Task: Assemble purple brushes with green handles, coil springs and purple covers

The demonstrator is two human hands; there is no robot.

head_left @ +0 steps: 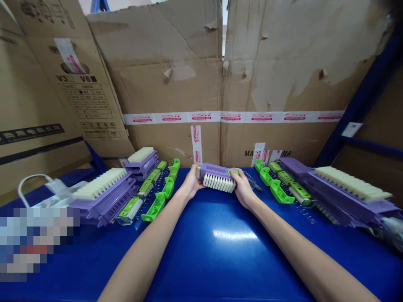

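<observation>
Now L hand (191,184) & R hand (244,188) hold brush (215,170) by ends, tabletop (214,264) btwn arms (146,243).

My left hand (191,184) and right hand (243,188) are inspected as bare. My left forearm (147,247) and right forearm (296,243) are likewise bare, slim at the wrists and broader toward the elbows. Fingernail detail: too small to assess.

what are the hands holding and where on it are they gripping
A purple brush head with cream bristles, held at both ends: the left hand at the left end, the right hand at the right end, by the green part.
</observation>
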